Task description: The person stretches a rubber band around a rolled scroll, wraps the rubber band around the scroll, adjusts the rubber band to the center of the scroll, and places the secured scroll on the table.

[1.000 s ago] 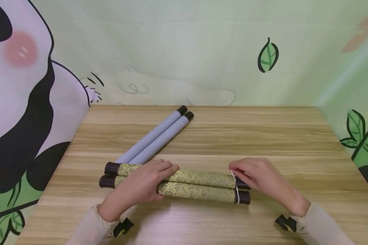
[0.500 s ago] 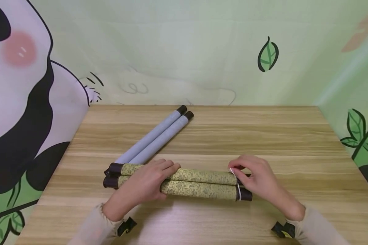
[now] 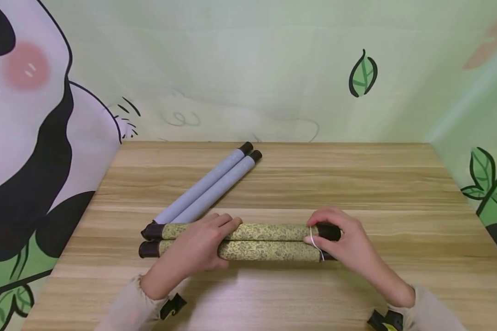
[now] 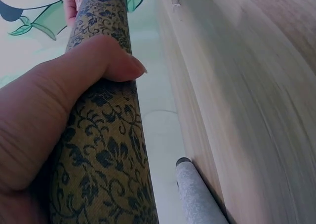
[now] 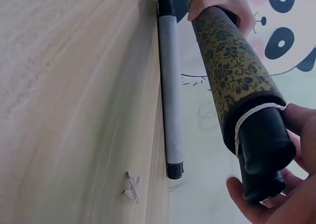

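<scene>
A rolled scroll in gold-and-dark floral brocade, wound on two side-by-side rollers with black end knobs, is held above the table. My left hand grips it left of the middle; in the left wrist view the thumb lies across the brocade. At the scroll's right end, my right hand pinches a thin white band with thumb and index finger. The band crosses the rollers near the edge of the brocade. In the right wrist view it loops round the nearer black knob, with fingers around the knobs.
A second rolled scroll, pale blue-grey with black knobs, lies diagonally behind on the wooden table. A small pale string-like loop lies on the table. A printed panda-and-leaf backdrop stands behind the table.
The brocade scroll has turned until nearly level across the view. The right fingers have drawn the white band across the far roller, and the right thumb has come leftward over the brocade.
</scene>
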Tool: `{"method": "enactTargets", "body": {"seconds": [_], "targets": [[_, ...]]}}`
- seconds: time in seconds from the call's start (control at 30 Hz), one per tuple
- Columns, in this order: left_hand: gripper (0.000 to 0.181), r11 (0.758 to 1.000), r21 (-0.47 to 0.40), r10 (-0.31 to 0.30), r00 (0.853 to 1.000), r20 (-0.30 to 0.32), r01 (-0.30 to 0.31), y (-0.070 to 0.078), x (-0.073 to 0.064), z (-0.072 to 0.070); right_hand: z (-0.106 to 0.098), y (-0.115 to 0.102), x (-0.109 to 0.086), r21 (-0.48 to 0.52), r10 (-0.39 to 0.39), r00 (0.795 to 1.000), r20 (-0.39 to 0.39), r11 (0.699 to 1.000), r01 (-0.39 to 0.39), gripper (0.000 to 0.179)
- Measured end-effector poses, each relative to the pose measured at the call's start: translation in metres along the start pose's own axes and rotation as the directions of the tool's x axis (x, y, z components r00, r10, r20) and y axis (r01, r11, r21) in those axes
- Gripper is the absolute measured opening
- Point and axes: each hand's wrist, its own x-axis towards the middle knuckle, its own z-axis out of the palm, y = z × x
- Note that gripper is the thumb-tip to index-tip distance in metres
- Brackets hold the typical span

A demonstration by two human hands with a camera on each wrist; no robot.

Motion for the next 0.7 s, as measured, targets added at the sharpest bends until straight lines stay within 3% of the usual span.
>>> {"method": "enactTargets", "body": {"seconds": [0.33,0.57,0.7], "targets": [[0.092,0.999,0.017,-0.035,0.998,-0.058,0.036,0.0010,0.0021,-0.0010,0.0003,-0.0017,-0.0053,-0.099,-0.116,0.991,0.070,0.987,0.123,0.043],[0.091,0.998,0.024,-0.050,0.995,-0.082,0.052,0.0001,0.0034,-0.0024,-0.0036,-0.0016,-0.0058,-0.178,-0.166,0.973,0.163,0.965,0.195,0.082],[0.092,0.997,0.027,-0.062,0.993,-0.098,0.065,-0.0003,0.0033,-0.0014,-0.0056,-0.0027,-0.0051,-0.224,-0.146,0.973,0.181,0.957,0.185,0.101]]}}
